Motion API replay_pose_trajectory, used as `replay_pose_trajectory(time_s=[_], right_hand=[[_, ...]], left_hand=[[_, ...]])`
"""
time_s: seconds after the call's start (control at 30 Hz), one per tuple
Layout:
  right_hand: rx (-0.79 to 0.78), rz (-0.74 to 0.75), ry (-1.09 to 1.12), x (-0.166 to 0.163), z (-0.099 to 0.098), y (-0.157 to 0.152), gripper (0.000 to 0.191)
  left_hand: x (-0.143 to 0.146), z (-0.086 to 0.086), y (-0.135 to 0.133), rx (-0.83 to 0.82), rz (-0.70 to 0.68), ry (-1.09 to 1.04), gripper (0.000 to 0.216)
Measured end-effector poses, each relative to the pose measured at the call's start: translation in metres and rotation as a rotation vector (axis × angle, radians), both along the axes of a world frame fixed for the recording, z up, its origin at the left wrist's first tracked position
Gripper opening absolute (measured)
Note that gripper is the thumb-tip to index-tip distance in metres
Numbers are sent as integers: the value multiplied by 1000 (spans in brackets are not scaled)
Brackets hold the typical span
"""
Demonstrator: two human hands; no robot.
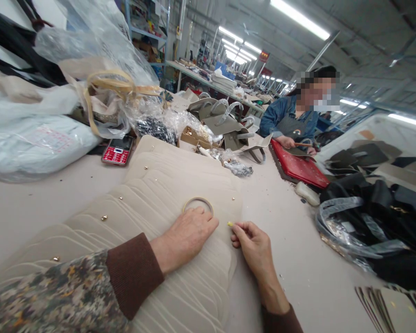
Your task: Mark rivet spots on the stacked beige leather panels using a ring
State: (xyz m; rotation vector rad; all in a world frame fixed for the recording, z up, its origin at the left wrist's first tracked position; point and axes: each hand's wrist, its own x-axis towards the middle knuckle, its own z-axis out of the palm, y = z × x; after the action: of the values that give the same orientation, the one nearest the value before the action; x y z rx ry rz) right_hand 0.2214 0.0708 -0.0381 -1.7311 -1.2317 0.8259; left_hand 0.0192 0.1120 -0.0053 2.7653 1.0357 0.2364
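Right grip point(253, 245) pinches a yellow bit point(230, 224) (lower centre), which could slip and get lost beside the beige panels point(152, 194) under my spread left grip point(190, 231).

Pale table point(38, 203) with beige panels point(166, 185), red mat point(298, 167)

Matt leather, shiny plastic
Near, the beige panels point(166, 194) looked like smooth, matt leather, with glossy gold metal studs point(104, 217); far left, clear plastic bags point(100, 41) were crinkled and shiny; the yellow bit point(230, 224) was too small to tell.
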Motion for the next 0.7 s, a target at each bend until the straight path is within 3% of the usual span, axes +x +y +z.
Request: replay_pose_trajectory(time_s=[0.2,0.3,0.4,0.57,0.63,0.7], right_hand=[[183,69,-430,-9,0,4,25],[259,128,-523,-13,3,8,22],[196,214,-516,-11,10,5,21],[-141,428,-383,-5,22,-5,34],[-153,434,-270,-3,22,-6,31],[-88,342,-145,-2,21,-4,27]], left_hand=[[-2,1,0,23,-20,-24,16],[-5,0,1,53,-44,-69,16],[-8,-1,3,69,-61,-129,14],[-9,-1,4,33,-79,-283,14],[-8,-2,4,-4,-104,-331,15],[-7,-4,4,-19,-112,-381,15]])
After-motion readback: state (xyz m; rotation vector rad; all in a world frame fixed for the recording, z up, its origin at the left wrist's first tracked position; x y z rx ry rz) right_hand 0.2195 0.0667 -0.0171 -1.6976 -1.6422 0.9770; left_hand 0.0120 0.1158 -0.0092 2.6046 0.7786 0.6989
